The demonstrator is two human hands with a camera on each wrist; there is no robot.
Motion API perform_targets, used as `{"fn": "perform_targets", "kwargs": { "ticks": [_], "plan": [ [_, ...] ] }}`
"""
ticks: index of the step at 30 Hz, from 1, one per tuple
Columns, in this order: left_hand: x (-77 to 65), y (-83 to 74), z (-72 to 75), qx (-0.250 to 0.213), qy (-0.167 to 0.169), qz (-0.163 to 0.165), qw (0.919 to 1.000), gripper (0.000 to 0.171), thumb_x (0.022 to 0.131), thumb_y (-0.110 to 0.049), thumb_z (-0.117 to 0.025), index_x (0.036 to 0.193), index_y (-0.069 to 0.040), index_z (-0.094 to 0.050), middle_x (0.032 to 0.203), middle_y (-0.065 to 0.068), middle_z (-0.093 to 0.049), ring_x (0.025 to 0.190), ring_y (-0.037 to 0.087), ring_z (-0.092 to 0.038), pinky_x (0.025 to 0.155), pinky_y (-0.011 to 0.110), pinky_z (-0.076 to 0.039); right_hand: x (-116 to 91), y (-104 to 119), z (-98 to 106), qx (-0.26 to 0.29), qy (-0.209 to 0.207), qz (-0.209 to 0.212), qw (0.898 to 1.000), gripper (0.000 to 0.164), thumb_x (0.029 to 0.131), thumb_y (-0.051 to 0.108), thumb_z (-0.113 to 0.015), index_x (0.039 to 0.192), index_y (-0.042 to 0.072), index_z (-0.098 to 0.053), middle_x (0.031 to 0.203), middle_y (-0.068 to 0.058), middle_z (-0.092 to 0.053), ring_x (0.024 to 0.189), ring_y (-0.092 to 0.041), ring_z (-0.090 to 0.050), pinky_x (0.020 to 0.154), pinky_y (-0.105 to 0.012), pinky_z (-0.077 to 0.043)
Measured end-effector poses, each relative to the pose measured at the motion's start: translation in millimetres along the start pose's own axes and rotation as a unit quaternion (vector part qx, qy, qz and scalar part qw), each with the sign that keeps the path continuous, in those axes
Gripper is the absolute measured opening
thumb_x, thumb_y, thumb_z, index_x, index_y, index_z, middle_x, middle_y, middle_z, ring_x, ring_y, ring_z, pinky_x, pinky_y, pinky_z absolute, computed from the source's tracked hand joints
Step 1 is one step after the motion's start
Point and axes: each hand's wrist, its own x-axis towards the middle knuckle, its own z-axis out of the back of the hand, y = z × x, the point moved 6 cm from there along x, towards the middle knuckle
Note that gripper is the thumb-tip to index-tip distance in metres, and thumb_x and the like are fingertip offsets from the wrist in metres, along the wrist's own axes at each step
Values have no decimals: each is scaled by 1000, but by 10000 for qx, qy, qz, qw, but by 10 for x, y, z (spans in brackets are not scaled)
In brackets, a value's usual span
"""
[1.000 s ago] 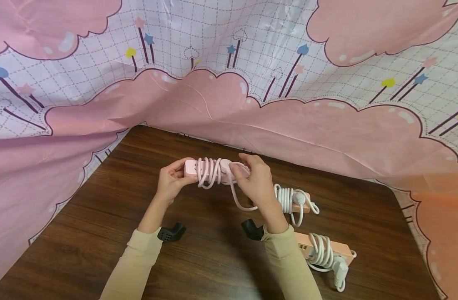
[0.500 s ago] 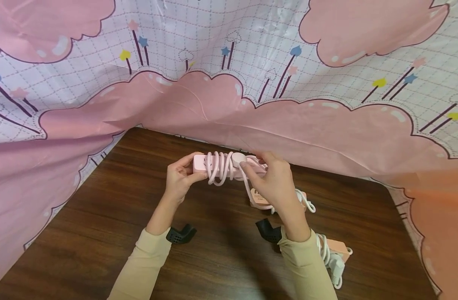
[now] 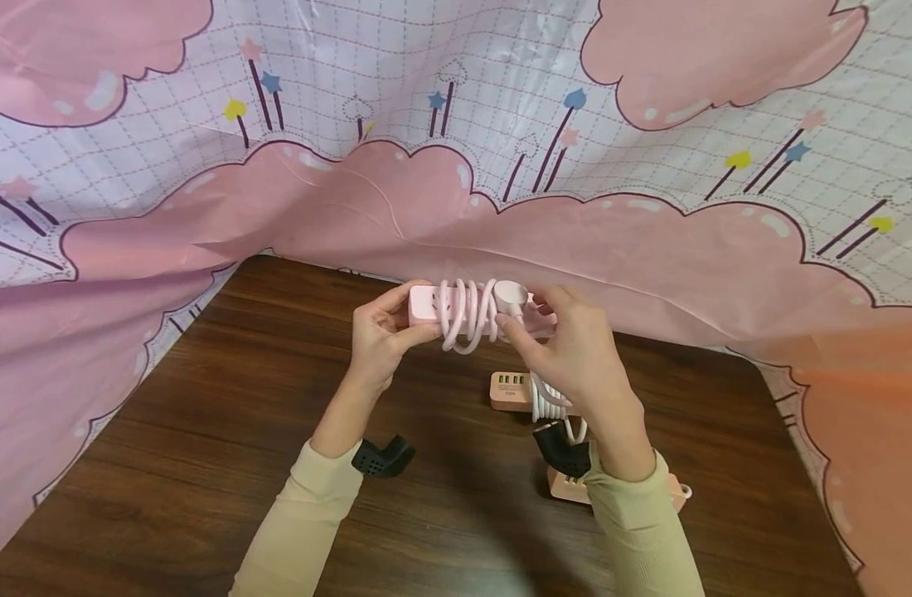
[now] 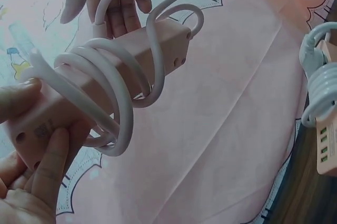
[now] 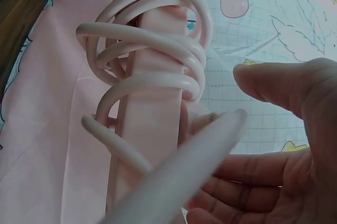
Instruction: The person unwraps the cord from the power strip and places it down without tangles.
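Note:
A pink power strip (image 3: 424, 304), its pale cord wound around it in several loops, is held up above the table. My left hand (image 3: 385, 336) grips its left end, with thumb and fingers on opposite sides, as the left wrist view also shows. The round plug (image 3: 511, 294) sits on the strip's right part. Beside it is my right hand (image 3: 586, 352), thumb near the plug. In the right wrist view that hand's fingers (image 5: 247, 169) are loosely extended next to the strip, and its thumb stands apart. A length of cord crosses in front of them.
Two orange power strips with white cords lie on the dark wooden table (image 3: 240, 414): one farther back (image 3: 510, 391), one nearer (image 3: 568, 487), partly hidden by my right arm. Black wrist pieces (image 3: 381, 458) show at both cuffs. A patterned pink and white curtain (image 3: 426, 199) hangs behind.
Both hands and the pink power strip have moved right and slightly up in the head view. My right arm now covers more of the nearer orange strip.

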Motion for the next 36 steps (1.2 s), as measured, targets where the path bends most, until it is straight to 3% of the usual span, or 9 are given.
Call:
{"fn": "perform_targets", "kwargs": {
  "ticks": [7, 17, 24, 36],
  "plan": [
    [21, -42, -85, -162, 94, -102, 9998, 49, 63, 24, -63, 110, 27, -48, 93, -4, -68, 80, 12, -62, 71, 23, -52, 70, -21, 17, -9, 423, -109, 9990, 38, 82, 18, -70, 111, -4, -61, 92, -16, -62, 78, -26, -65, 74, -41, -50],
    [4, -43, -129, -190, 216, -309, 9991, 49, 62, 24, -63, 108, 28, -47, 93, -4, -68, 80, 10, -61, 70, 21, -52, 134, -41, -25, 185, 676, -154, 9974, 41, 78, 3, -64, 117, -5, -59, 91, -17, -63, 71, -24, -62, 63, -34, -51],
    [-19, -32, -128, -150, 221, -253, 9993, 49, 61, 24, -64, 107, 28, -48, 93, -5, -68, 78, 10, -62, 69, 21, -52, 150, -95, -67, 308, 941, -653, 9929, 34, 80, 4, -65, 112, -2, -59, 88, -15, -61, 68, -23, -58, 60, -30, -44],
    [-59, 23, -101, -200, 417, -280, 9985, 50, 61, 24, -64, 107, 29, -46, 94, -4, -68, 79, 11, -63, 70, 22, -52, 151, -188, -160, 727, 1146, -787, 9876, 27, 71, 4, -65, 97, -3, -62, 77, -10, -59, 65, -19, -50, 56, -28, -40]
  ]
}}
